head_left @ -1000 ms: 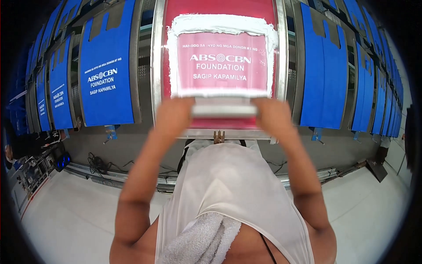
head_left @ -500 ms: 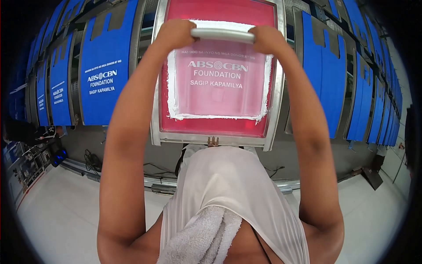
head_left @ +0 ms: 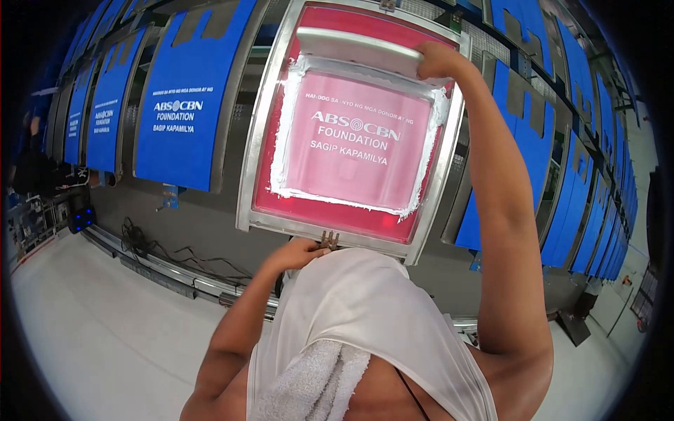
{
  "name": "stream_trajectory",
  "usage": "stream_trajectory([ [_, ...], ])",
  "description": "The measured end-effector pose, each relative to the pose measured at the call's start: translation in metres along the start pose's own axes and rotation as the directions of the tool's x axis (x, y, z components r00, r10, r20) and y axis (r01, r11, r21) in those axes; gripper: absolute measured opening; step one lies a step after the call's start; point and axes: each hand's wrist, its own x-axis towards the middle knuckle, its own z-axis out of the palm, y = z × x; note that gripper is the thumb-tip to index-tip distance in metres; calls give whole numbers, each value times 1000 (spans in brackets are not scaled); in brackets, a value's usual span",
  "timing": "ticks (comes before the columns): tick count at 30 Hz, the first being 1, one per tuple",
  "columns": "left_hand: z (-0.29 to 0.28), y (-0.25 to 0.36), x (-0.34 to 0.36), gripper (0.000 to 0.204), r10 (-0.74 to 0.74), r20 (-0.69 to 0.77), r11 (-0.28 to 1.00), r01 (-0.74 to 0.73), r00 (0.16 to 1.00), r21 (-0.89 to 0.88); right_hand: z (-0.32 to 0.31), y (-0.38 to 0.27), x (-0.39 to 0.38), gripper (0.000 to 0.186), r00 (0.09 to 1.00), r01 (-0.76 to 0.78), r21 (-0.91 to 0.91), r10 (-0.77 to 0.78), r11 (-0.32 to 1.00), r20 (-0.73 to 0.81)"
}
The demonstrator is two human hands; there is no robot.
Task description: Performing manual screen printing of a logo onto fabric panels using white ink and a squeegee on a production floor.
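A screen-printing frame [head_left: 430,203] lies in front of me, its metal border around a red mesh with a pale pink, white-lettered window edged in white ink [head_left: 279,140]. My right hand [head_left: 444,62] is closed on the right end of a long squeegee [head_left: 358,49], which lies at a slant across the far part of the mesh. Low at the frame's near edge, my left hand [head_left: 300,254] has its fingers closed at the border, beside a small brass-coloured bracket [head_left: 330,239]. The undersides of the left fingers are hidden.
Blue printed panels [head_left: 186,91] hang over slanted boards in a row on the left, and more blue panels [head_left: 516,154] line the right. Black cables [head_left: 189,256] and a metal rail [head_left: 154,275] lie low on the left. A person in dark clothing [head_left: 38,165] is at the far left.
My left hand has let go of the squeegee and come down to the frame's near edge. My right hand still holds the squeegee. The view has tilted.
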Motion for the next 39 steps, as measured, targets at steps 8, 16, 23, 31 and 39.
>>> stream_trajectory([
  [8,34,-41,3,33,261,-74,779,-256,962,-573,18,-49,10,48,952,110,-83,-129,990,-278],
  [16,34,-32,-10,34,277,-101,819,-290,955,-494,99,-130,-132,55,983,-30,-51,20,998,-181],
  [23,40,-29,-1,40,212,-218,918,-271,953,-291,192,-209,-258,37,964,32,30,-23,999,-265],
  [31,43,-14,1,46,3,-246,987,-42,969,-153,158,-102,-270,43,873,-4,11,9,1000,-488],
  [39,-80,-15,-38,37,136,-957,990,-15,257,137,191,-18,-216,43,949,114,885,215,452,-232],
])
